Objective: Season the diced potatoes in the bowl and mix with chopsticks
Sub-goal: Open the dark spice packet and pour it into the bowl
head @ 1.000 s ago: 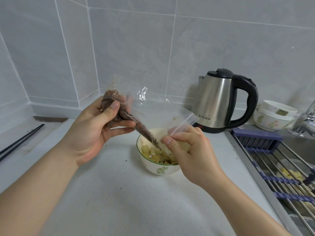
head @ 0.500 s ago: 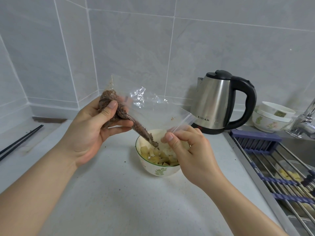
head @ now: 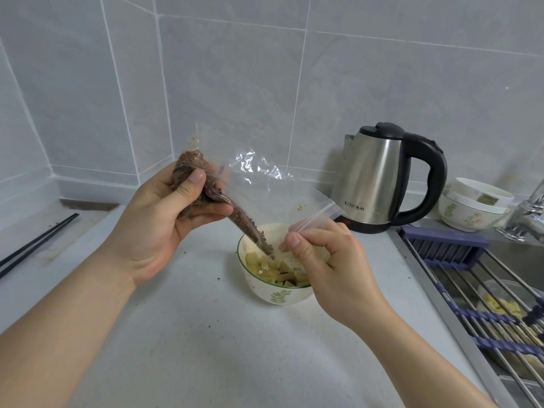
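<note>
Near the table's back edge, our left hand (head: 164,219) grips a tilted clear bag (head: 253,195) of reddish spice flakes, and our right hand (head: 326,260) pinches its mouth above the bowl (head: 273,293) of diced potatoes (head: 276,267). We judge seasoning underway; next, fetch the chopsticks (head: 35,245) (far left).

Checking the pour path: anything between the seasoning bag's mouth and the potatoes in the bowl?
Nothing visible. The seasoning bag tilts over the bowl; its flakes run straight toward the diced potatoes. The right hand pinches the mouth beside that path.
</note>
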The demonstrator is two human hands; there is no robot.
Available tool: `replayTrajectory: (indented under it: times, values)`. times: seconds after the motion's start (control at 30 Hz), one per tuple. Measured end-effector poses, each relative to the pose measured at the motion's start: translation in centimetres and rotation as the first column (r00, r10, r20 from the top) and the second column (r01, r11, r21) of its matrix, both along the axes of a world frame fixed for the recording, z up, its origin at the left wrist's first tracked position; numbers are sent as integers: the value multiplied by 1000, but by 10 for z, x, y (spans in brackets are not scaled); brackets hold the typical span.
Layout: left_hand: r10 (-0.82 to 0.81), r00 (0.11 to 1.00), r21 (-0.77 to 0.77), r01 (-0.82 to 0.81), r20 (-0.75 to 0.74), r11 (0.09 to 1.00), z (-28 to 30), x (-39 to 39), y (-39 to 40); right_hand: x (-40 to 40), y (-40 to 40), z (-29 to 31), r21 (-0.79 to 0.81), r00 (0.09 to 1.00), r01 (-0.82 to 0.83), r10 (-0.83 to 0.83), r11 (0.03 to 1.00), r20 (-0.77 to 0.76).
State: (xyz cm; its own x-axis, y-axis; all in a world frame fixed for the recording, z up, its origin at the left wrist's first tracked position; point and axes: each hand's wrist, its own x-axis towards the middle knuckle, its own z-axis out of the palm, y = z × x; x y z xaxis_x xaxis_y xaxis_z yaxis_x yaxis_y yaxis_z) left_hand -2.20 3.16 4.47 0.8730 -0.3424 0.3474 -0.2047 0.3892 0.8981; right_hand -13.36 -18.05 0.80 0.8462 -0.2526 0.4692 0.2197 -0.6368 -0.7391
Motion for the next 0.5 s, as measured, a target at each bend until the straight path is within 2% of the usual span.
replayTrajectory:
  times: [0.5]
  values:
    - [14,999,-3,-13,31,1000,0,0,1,1,1,-3,-16,1000,-30,30,999,9]
